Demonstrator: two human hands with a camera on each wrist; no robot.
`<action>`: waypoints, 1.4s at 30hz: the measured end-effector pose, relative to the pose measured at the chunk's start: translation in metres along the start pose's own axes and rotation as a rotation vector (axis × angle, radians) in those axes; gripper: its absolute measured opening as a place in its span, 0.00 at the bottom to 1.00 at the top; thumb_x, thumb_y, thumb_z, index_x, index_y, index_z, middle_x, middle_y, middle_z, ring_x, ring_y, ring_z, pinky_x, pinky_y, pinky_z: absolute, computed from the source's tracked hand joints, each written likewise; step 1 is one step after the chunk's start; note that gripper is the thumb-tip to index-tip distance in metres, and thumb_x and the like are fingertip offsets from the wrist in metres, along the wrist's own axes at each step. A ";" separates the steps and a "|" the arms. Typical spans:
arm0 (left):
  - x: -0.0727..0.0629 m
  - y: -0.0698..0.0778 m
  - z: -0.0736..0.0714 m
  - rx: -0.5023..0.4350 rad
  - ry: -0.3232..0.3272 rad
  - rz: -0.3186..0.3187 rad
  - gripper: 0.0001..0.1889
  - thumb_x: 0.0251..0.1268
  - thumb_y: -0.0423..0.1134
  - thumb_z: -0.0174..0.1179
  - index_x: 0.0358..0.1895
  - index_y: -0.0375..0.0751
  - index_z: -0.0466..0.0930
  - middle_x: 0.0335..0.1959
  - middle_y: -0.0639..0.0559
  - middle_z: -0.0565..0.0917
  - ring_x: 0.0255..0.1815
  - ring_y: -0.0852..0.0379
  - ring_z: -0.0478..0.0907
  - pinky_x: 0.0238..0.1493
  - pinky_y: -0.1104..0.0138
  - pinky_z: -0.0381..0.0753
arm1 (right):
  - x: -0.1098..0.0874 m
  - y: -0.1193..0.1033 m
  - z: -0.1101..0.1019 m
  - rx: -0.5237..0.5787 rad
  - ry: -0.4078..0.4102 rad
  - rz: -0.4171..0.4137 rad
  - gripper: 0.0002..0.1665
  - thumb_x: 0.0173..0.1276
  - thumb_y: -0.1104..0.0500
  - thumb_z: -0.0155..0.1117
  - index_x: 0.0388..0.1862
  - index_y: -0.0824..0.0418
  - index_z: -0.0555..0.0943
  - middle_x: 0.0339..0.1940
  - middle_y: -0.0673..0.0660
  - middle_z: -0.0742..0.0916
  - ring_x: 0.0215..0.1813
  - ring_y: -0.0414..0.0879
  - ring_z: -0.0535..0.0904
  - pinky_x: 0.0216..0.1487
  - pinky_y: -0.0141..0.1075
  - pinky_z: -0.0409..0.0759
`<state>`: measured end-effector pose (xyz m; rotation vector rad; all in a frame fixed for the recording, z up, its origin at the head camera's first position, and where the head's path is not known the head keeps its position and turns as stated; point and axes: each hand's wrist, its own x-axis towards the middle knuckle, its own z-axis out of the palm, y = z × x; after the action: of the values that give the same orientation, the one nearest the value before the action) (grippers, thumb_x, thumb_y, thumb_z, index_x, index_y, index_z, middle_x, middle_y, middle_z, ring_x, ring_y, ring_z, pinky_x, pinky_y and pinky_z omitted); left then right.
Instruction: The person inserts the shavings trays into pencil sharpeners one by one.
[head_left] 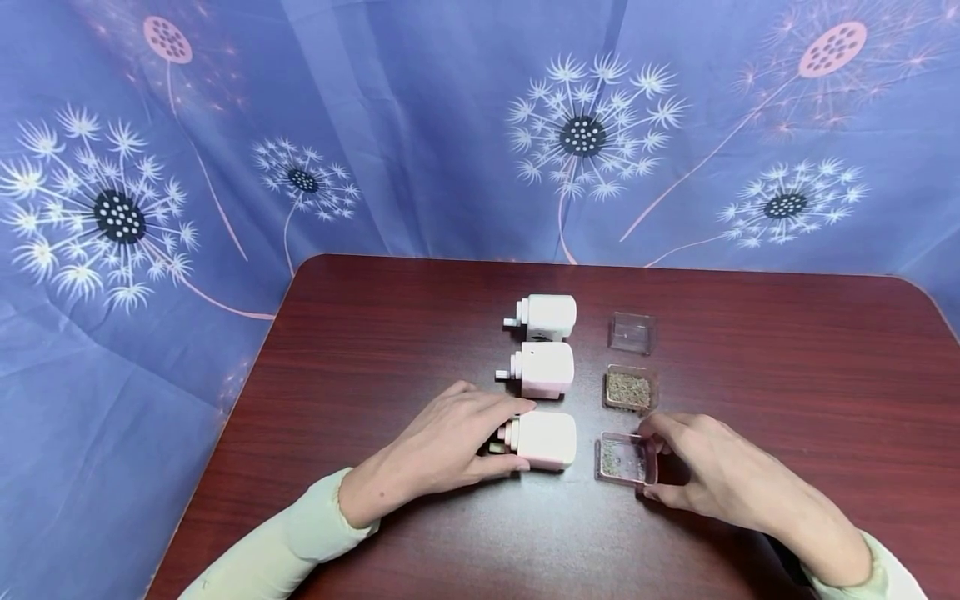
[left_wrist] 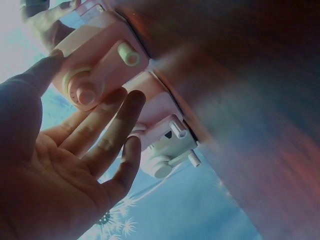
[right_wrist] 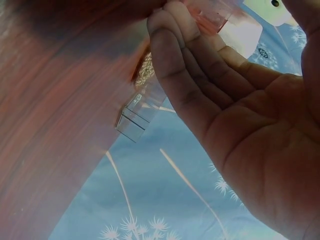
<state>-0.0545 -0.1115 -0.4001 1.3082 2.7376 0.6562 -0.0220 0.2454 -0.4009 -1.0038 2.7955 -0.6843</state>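
Note:
Three small crank pencil sharpeners lie in a row on the table. My left hand [head_left: 453,442] holds the nearest, pale pink sharpener [head_left: 549,439], thumb on one side and fingers on the other. Its knob and greenish crank handle [left_wrist: 129,54] face the palm in the left wrist view. With thumb and fingertips my right hand [head_left: 716,467] grips the right end of a clear shavings drawer [head_left: 622,460]. A few fine shavings lie inside it. The drawer stands a little right of the sharpener, apart from it; in the right wrist view the fingers partly hide it.
Beyond the held sharpener lie a pink sharpener [head_left: 547,369] and a white one [head_left: 551,317]. To their right stand a clear drawer heaped with brownish shavings [head_left: 628,389] and another clear drawer [head_left: 632,333]. A blue dandelion-print cloth [head_left: 450,133] hangs behind the dark red table [head_left: 787,358].

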 end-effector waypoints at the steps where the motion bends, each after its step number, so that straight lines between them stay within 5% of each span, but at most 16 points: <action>1: 0.000 0.000 0.000 -0.001 0.000 -0.001 0.32 0.71 0.65 0.65 0.70 0.51 0.78 0.62 0.61 0.86 0.63 0.65 0.81 0.61 0.61 0.75 | 0.000 0.000 0.000 -0.002 -0.003 0.003 0.30 0.50 0.54 0.89 0.49 0.54 0.83 0.40 0.39 0.87 0.40 0.34 0.84 0.40 0.38 0.86; 42: 0.001 0.002 -0.001 0.009 -0.008 -0.009 0.31 0.69 0.65 0.67 0.68 0.52 0.79 0.61 0.62 0.86 0.60 0.65 0.83 0.58 0.62 0.77 | 0.021 -0.017 0.003 0.007 -0.055 0.040 0.30 0.54 0.52 0.87 0.52 0.59 0.84 0.40 0.45 0.90 0.43 0.41 0.89 0.44 0.43 0.89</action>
<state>-0.0545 -0.1101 -0.3984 1.2962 2.7417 0.6377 -0.0283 0.2194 -0.3952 -0.9478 2.7568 -0.6509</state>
